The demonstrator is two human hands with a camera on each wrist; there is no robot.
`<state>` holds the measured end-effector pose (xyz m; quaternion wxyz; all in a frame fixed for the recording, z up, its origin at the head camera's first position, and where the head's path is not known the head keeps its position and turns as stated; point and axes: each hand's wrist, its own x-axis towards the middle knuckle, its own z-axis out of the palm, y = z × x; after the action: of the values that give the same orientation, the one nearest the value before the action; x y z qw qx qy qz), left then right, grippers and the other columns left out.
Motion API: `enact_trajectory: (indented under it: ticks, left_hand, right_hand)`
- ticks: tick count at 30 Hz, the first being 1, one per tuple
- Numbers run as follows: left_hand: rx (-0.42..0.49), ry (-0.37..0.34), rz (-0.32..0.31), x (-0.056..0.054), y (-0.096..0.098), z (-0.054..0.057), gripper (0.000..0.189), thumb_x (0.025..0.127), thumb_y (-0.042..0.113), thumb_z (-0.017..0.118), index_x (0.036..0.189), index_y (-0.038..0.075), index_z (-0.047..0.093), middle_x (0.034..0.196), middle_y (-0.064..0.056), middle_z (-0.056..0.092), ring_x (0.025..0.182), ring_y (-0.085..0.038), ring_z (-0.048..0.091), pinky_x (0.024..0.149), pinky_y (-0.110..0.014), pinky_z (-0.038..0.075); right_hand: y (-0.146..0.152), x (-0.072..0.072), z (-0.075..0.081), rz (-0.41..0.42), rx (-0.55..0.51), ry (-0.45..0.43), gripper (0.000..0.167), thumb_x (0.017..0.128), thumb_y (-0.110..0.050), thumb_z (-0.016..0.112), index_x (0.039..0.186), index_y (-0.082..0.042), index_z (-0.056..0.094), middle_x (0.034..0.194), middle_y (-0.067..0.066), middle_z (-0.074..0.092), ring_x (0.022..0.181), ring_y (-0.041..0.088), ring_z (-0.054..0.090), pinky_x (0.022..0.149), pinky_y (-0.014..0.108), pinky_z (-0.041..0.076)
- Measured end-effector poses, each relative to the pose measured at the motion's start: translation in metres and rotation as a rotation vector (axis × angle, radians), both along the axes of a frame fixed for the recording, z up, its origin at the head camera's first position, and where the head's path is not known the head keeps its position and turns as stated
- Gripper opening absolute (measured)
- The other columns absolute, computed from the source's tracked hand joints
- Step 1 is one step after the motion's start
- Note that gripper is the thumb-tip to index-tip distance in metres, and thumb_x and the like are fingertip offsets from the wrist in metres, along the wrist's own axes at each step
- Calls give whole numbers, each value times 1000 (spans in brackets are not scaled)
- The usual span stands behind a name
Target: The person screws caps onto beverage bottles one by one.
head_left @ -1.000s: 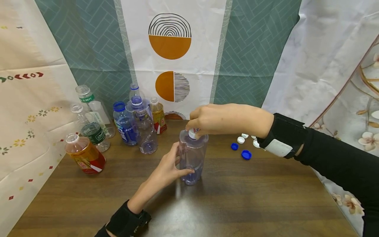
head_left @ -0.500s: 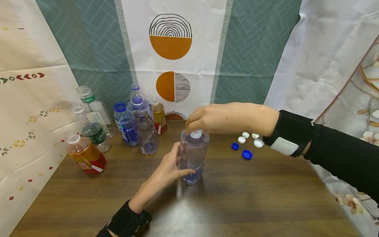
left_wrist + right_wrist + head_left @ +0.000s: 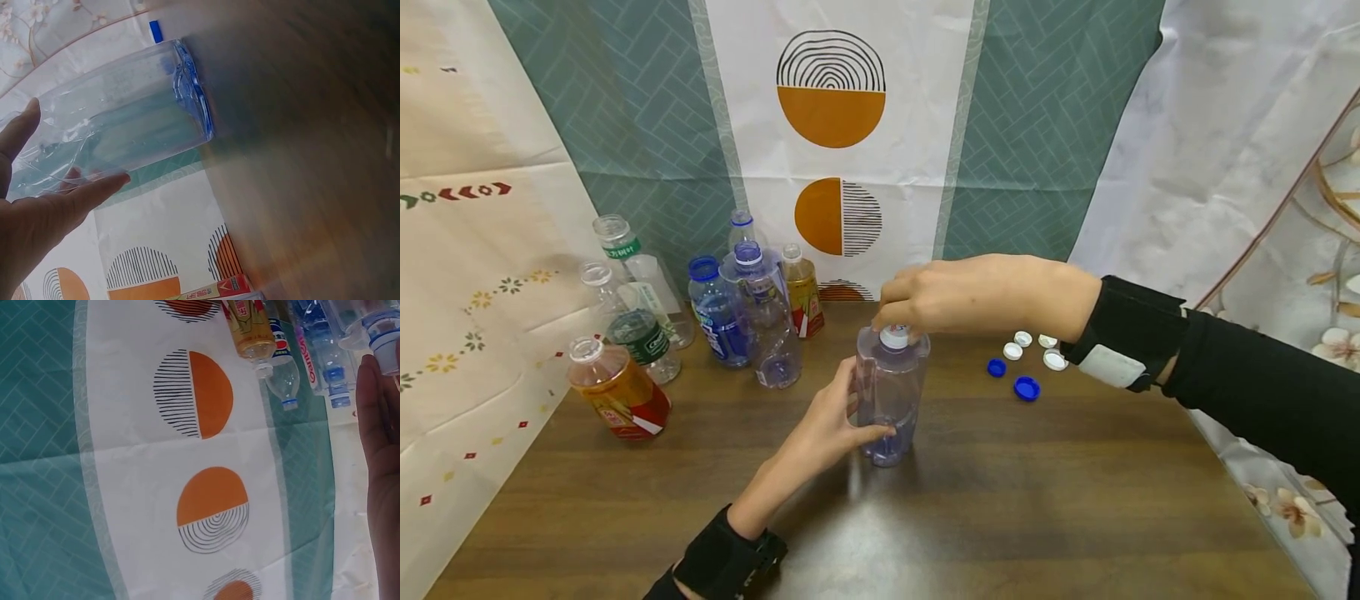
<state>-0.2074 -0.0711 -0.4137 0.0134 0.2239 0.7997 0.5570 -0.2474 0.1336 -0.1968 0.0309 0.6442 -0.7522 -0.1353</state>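
Pinching the white cap (image 3: 894, 337) from above, the right hand (image 3: 936, 296) has its fingers bent round the rim; the left hand (image 3: 829, 421) grips the wall of the clear bottle (image 3: 891, 383) between thumb and fingers. The clear bottle stands upright on the desk (image 3: 1037, 500), cap over its neck; from where I stand, thread engagement cannot be told. Caution: a tilted cap may cross-thread, a loose counter-grip may let the bottle spin, and excess squeeze may dent the thin-looking wall. Bottle material: transparent plastic, smooth and glossy, with broad shoulder and lobed base. Cap: short, rigid-looking cylinder. To the person's right lie loose caps (image 3: 1027, 388), blue and white, shallow and round. To the left stand other bottles (image 3: 619, 390), some wrapped in printed labels. Behind hangs creased cloth (image 3: 1022, 125).
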Motion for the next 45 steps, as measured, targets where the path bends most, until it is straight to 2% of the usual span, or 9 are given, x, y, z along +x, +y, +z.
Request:
enact_trajectory:
  ticks: [5, 11, 16, 20, 23, 27, 31, 38, 45]
  left_hand:
    - [-3, 4, 10, 1, 0, 0, 93, 73, 1, 90, 147, 9, 35, 139, -15, 56, 133, -32, 53, 106, -49, 48]
    - [-3, 7, 6, 3, -1, -1, 94, 73, 1, 90, 148, 9, 34, 140, -16, 56, 133, -32, 53, 106, -48, 48]
    - [-13, 9, 4, 3, -3, 0, 93, 74, 3, 91, 147, 10, 34, 140, -14, 55, 134, -33, 52, 106, -49, 48]
    - [-28, 2, 10, 2, -3, -1, 92, 74, 5, 91, 148, 10, 35, 140, -15, 56, 134, -32, 53, 106, -50, 47]
    - [-30, -3, 15, 3, -4, -2, 92, 74, 5, 91, 147, 9, 35, 140, -17, 56, 134, -33, 53, 106, -51, 47]
    - [-27, -5, 15, 3, -3, -1, 92, 74, 3, 90, 147, 8, 35, 143, -18, 55, 135, -34, 52, 107, -50, 47]
    - [-24, 2, 8, 2, -2, -1, 92, 74, 5, 90, 147, 9, 35, 144, -17, 54, 136, -34, 51, 107, -49, 46]
    - [-19, 8, 11, 3, -3, -2, 92, 74, 5, 91, 147, 7, 35, 143, -18, 55, 135, -35, 52, 107, -49, 46]
    - [-7, 18, -17, 1, 0, -2, 91, 76, 5, 89, 147, 6, 33, 145, -20, 53, 136, -37, 50, 108, -50, 45]
  right_hand:
    - [-1, 1, -2, -8, -2, 44, 35, 95, -23, 73, 124, -5, 64, 94, 3, 57, 86, 19, 59, 81, 28, 57]
    - [0, 3, -5, -53, -48, -12, 33, 94, -19, 75, 124, -7, 66, 94, 2, 58, 86, 18, 60, 80, 27, 57]
    - [5, 7, -12, -112, -116, -55, 42, 92, -18, 77, 131, -8, 65, 111, 6, 65, 101, 22, 64, 89, 32, 58]
    - [21, 9, -25, -199, -259, -88, 54, 90, -25, 80, 137, -8, 61, 127, 8, 66, 118, 26, 61, 99, 39, 54]
    - [40, 12, -45, -293, -393, -113, 56, 92, -29, 77, 141, -9, 58, 132, 7, 64, 120, 25, 60, 101, 40, 53]
    - [69, 18, -81, -395, -539, -146, 57, 93, -26, 76, 144, -11, 56, 135, 6, 62, 123, 23, 59, 99, 41, 53]
    - [92, 23, -121, -436, -667, -141, 57, 89, -16, 80, 140, -7, 58, 134, 10, 63, 121, 27, 61, 96, 44, 54]
    - [102, 30, -184, -472, -661, -161, 48, 91, -14, 77, 134, -2, 61, 133, 11, 63, 122, 28, 60, 99, 45, 52]
    - [96, 32, -219, -452, -671, -140, 45, 88, -11, 79, 129, -1, 64, 127, 12, 65, 118, 28, 62, 96, 45, 55]
